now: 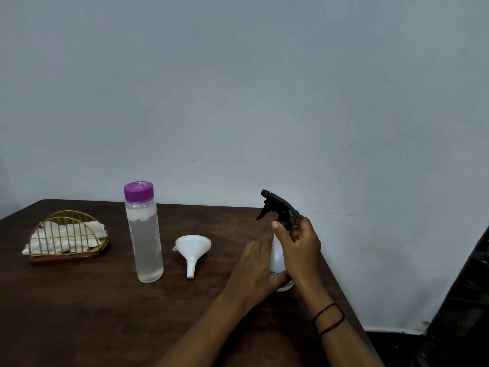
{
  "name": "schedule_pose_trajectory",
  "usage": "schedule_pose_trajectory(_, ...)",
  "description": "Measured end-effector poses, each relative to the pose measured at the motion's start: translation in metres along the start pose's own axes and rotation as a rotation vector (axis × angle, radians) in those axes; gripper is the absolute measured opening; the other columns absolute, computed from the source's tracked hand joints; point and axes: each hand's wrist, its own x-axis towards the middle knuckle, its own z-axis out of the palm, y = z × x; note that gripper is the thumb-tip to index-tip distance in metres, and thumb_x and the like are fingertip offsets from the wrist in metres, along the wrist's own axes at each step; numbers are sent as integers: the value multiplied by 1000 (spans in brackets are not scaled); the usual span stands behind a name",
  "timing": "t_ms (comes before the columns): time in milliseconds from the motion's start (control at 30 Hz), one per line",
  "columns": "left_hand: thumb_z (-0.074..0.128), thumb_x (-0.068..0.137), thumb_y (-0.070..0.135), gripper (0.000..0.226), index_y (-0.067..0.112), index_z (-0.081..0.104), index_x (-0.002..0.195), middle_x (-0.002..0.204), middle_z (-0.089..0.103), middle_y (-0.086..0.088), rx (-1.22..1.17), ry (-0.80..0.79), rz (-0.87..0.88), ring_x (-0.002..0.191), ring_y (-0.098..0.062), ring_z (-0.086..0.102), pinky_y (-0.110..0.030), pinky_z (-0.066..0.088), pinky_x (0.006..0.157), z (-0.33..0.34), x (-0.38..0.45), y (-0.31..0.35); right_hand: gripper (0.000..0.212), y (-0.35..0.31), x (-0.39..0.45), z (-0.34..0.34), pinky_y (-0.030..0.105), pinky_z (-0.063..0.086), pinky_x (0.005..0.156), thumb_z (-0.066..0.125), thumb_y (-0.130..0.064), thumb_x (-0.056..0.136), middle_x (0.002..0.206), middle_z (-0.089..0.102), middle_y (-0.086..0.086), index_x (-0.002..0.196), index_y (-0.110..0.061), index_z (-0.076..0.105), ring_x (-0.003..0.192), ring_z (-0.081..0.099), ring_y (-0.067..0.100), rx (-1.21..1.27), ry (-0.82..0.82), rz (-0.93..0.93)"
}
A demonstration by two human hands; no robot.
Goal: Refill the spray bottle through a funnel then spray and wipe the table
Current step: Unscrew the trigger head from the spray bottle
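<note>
A white spray bottle (277, 256) with a black trigger head (279, 206) stands upright near the right edge of the dark wooden table (105, 300). My left hand (252, 271) wraps its lower body. My right hand (297, 247) grips its neck just under the trigger head, thumb pointing up. A white funnel (192, 247) lies on its side to the left of my hands, spout toward me. Further left stands a tall clear water bottle (145, 239) with a purple cap, nearly full.
A gold wire holder (66, 234) with white cloths or napkins sits at the table's far left. A pale wall runs behind the table. The table's right edge falls off to a dark floor and a dark object (465, 300).
</note>
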Motion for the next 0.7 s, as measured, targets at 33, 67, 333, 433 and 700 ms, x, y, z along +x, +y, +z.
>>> schedule_pose_trajectory(33, 37, 81, 79, 89, 15, 42, 143, 142, 43, 14, -15, 3, -3, 129, 0, 40, -27, 32, 113, 1, 0, -2, 18, -1, 0, 0, 15, 49, 61, 75, -32, 86, 79, 67, -7, 88, -27, 58, 69, 63, 4, -5, -5, -8)
schedule_pose_trajectory(67, 42, 81, 78, 86, 17, 44, 142, 139, 49, 12, -25, 1, -16, 128, -3, 44, -30, 36, 110, 2, 0, -5, 18, -1, 1, 0, 14, 49, 59, 75, -31, 87, 77, 66, -7, 85, -29, 56, 67, 62, 2, -12, -11, -19)
schedule_pose_trajectory(333, 62, 81, 61, 73, 21, 44, 139, 131, 54, 12, 13, 47, -15, 118, -7, 50, -32, 42, 100, 2, 5, -11, 7, 2, 8, -5, 12, 49, 69, 67, -26, 93, 89, 71, -7, 94, -30, 62, 81, 66, -1, 12, -118, -45)
schedule_pose_trajectory(433, 60, 80, 65, 81, 21, 39, 145, 133, 49, 17, -9, 53, -9, 120, -2, 46, -23, 37, 101, 0, 3, -10, 20, 6, 10, -11, 13, 51, 81, 56, -25, 100, 102, 71, -20, 105, -44, 63, 99, 66, -2, 38, -233, -13)
schedule_pose_trajectory(700, 16, 56, 99, 130, 4, 47, 139, 139, 51, -10, -49, -42, -166, 131, -25, 45, -18, 23, 99, -1, -1, -3, 42, -2, -5, 5, 10, 50, 83, 62, -1, 94, 112, 64, -6, 114, -35, 48, 101, 65, -2, 233, 61, -43)
